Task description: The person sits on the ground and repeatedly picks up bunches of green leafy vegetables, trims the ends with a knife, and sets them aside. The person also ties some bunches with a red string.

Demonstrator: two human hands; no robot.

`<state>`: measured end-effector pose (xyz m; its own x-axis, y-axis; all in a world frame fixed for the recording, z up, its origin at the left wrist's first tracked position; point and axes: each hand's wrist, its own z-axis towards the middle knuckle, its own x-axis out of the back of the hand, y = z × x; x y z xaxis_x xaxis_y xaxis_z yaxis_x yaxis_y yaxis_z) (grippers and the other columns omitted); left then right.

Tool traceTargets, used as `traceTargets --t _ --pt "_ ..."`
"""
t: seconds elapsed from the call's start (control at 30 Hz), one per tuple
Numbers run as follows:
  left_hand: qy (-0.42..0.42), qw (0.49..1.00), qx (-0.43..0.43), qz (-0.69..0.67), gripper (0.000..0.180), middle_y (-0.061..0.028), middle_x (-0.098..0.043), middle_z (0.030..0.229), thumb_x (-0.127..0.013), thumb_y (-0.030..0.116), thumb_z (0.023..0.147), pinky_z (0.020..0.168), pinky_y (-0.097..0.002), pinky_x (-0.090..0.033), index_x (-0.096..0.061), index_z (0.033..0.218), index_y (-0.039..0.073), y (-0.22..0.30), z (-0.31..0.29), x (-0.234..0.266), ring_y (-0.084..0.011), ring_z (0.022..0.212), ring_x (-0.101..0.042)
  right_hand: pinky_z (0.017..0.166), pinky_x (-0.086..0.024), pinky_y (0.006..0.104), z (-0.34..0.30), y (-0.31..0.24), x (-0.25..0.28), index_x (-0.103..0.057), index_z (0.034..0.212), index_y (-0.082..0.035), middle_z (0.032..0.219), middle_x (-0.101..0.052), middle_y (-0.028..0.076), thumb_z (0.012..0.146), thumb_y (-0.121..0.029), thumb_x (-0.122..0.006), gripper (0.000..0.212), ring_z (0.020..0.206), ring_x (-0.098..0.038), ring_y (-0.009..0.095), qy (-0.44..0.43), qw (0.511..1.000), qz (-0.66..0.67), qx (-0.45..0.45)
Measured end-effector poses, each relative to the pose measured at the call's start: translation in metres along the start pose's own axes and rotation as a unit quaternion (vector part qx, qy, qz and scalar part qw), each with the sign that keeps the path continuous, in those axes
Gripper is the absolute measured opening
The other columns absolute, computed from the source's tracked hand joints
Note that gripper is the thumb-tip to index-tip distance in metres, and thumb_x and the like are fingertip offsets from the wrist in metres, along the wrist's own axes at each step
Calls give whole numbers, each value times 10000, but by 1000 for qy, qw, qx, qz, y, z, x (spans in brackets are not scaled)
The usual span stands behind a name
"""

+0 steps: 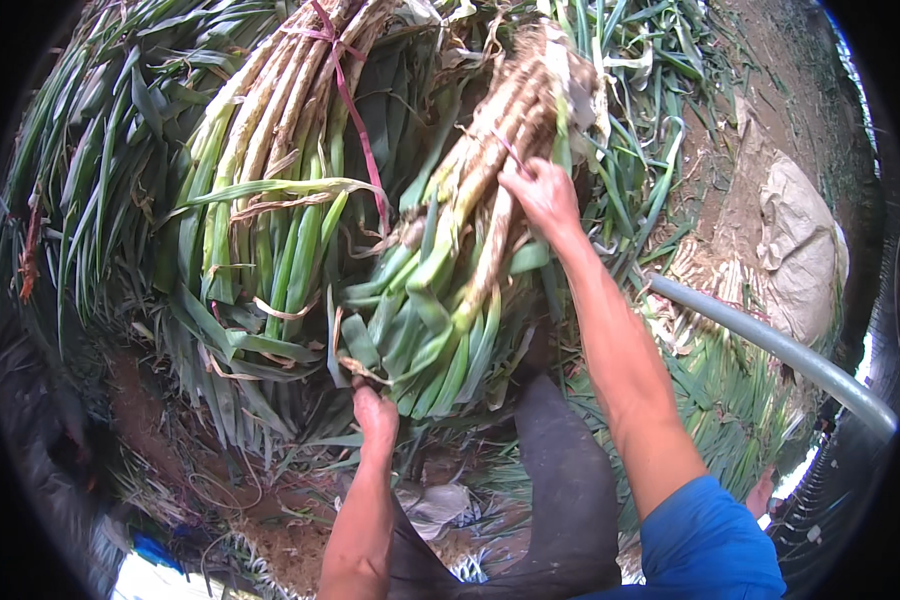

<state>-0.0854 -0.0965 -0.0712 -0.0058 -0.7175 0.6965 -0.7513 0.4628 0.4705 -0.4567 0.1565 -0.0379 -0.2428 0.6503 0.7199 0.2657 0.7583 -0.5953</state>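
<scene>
A bundle of green onions (450, 270) with pale soiled stalks hangs in front of me, tilted, roots up and leaves down. My right hand (540, 192) grips it near the upper stalks, by a pink tie. My left hand (375, 415) grasps the green leaf ends at the bundle's lower edge. A second tied bundle (270, 170), bound with a pink string (355, 110), lies just to the left on a heap of green leaves.
Green onion leaves (100, 180) are piled all over the left and top. A grey metal pipe (780, 350) runs across the right. A crumpled pale sack (800, 250) lies on bare soil at the right. My dark trouser leg (570, 490) is below.
</scene>
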Motion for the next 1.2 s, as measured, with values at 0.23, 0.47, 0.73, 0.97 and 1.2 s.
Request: traceTargets --t 0.23,0.47,0.73,0.97,1.2 --pt "68 904 225 -357 212 -59 -580 911 -521 -25 810 730 -281 -466 -559 1018 -21 15 -42 33 -152 791 -567 528 -368 312 -89 26 61 -582 650 -18 579 -500 4 824 -250 -749 335 581 -432 88 69 988 125 -54" --pt "-102 845 212 -480 73 -6 -492 663 -469 77 853 554 -257 -464 -522 805 64 74 -56 100 -98 520 -468 485 -342 248 -140 -31 104 -634 651 -43 556 -582 -9 864 -201 -742 286 518 -468 49 68 982 166 -62" --pt "-77 907 192 -367 309 -45 -577 779 -480 -31 803 527 -264 -442 -611 1083 -47 92 -50 113 -119 577 -525 492 -420 267 -108 -82 87 -665 686 -1 573 -629 42 915 -213 -719 317 511 -566 86 94 991 98 -10" --pt "-156 979 73 -107 288 -142 -578 685 -619 228 876 640 -393 -465 -549 822 -46 49 33 46 -198 655 -538 714 -529 446 18 38 -42 -698 852 29 755 -689 223 875 -400 -641 433 729 -694 326 -23 994 24 -102" --pt "114 973 -200 -28 276 -198 -657 954 -694 120 852 818 -441 -533 -639 1070 -41 120 59 152 -356 870 -659 932 -509 408 5 52 -50 -672 1113 15 1058 -703 231 826 -472 -718 567 1012 -677 337 20 996 20 -89"
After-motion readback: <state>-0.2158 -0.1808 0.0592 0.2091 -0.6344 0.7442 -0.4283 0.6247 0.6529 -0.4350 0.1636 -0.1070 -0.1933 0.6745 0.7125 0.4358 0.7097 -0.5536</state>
